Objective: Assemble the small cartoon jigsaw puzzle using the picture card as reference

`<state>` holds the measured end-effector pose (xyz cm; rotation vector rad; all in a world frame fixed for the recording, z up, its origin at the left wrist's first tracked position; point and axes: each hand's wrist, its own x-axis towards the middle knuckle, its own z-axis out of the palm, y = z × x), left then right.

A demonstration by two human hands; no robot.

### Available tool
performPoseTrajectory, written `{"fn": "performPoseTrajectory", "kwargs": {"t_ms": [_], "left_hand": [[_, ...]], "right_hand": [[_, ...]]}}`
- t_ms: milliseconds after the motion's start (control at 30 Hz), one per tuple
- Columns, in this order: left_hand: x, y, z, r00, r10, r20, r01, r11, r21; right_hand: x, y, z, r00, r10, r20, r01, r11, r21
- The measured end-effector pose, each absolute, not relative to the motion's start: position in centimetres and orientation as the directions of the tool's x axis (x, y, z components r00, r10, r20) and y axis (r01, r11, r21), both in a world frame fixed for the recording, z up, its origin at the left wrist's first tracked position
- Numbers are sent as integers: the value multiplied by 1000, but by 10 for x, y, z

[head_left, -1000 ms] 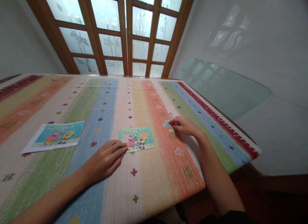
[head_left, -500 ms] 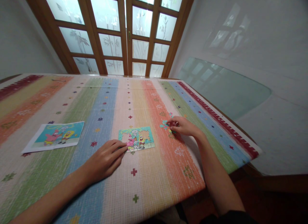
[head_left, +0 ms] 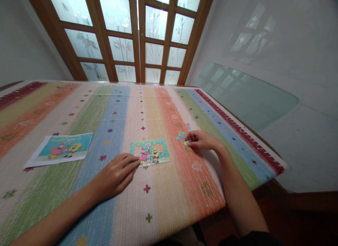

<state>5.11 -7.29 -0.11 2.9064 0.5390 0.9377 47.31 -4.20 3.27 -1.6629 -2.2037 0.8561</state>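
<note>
A partly assembled jigsaw puzzle [head_left: 161, 153] with cartoon figures lies on the striped cloth, with gaps at its upper left and upper right. My left hand [head_left: 120, 173] rests palm down, its fingers stretched out and the tips touching the puzzle's lower left edge. Right of the puzzle, several loose puzzle pieces [head_left: 181, 135], mostly turquoise, are scattered on the orange stripe. My right hand [head_left: 200, 139] is at these pieces with its fingers curled and thumb low; whatever is between the fingertips is too small to make out.
A printed reference picture [head_left: 66, 148] with the same cartoon figures lies at the left on the striped tablecloth [head_left: 169, 189]. The table's right edge runs below my right forearm. Wooden doors with frosted panes [head_left: 121, 45] stand behind the table, a white wall [head_left: 303, 133] at the right.
My right hand has drawn slightly right and toward me, uncovering more of the loose pieces. My left hand, the puzzle and the printed picture have stayed in place.
</note>
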Motion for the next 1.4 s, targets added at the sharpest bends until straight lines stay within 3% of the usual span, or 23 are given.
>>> {"fn": "performPoseTrajectory", "kwargs": {"t_ms": [400,700,1400], "left_hand": [[50,-73,-1,761,347,548,320,-936,148],[51,-73,-1,761,344,549,325,-936,136],[51,-73,-2,754,356,552,314,-933,173]], "right_hand": [[460,-40,35,-291,955,-58,827,221,-516],[456,-42,40,-337,938,-84,839,259,-479],[432,-47,44,-418,901,-115,754,274,-597]]}}
